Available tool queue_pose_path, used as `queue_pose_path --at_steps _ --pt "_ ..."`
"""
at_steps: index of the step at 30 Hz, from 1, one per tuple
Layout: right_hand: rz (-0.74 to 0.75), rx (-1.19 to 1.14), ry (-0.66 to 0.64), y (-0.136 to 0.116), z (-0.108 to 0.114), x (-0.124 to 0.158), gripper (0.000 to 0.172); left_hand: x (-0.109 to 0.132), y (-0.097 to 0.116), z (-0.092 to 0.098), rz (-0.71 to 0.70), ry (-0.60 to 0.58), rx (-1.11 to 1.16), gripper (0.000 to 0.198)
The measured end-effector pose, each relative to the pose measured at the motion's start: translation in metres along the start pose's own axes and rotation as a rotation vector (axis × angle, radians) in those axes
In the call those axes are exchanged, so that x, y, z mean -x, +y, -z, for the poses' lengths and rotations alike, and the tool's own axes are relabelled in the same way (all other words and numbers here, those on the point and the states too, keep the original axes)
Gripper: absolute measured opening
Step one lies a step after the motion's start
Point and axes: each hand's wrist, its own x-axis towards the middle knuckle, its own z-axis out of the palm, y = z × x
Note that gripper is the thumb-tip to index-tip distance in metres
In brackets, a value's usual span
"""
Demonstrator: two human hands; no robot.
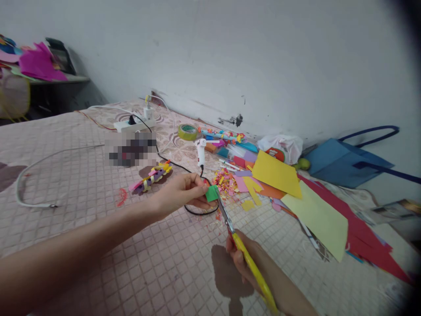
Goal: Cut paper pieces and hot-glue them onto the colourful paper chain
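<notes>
My left hand pinches a small green paper piece between thumb and fingers, above the patterned bed cover. My right hand grips yellow-handled scissors, whose blades reach up to the green piece's lower edge. Tiny paper clippings lie scattered just beyond the green piece. A black cable loops on the cover under my left hand.
Sheets of yellow, pale green and red paper lie at the right. A white glue gun, a tape roll, a power strip, a colourful paper chain and a blue bag sit near the wall.
</notes>
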Motion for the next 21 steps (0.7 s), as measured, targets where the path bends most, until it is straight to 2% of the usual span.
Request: queue_pose_path --at_steps 3,8,14,18,21 --pt "-0.023 -0.063 0.02 -0.002 -0.002 -0.001 0.04 0.0 0.0 0.0 -0.008 0.002 0.0 0.028" --pt "-0.147 -0.178 0.049 0.0 -0.006 0.0 0.04 0.001 0.001 0.001 -0.013 -0.003 -0.004 0.027" --pt "-0.262 -0.368 -0.03 -0.011 -0.004 -0.004 0.049 0.0 0.002 0.001 -0.003 -0.013 -0.016 0.026" --pt "-0.217 -0.347 -0.095 -0.015 -0.001 -0.003 0.056 0.001 0.002 0.002 0.001 0.001 -0.015 0.026" --pt "-0.148 -0.236 -0.066 -0.012 0.002 -0.001 0.056 0.001 0.004 0.001 0.014 0.0 -0.004 0.027"
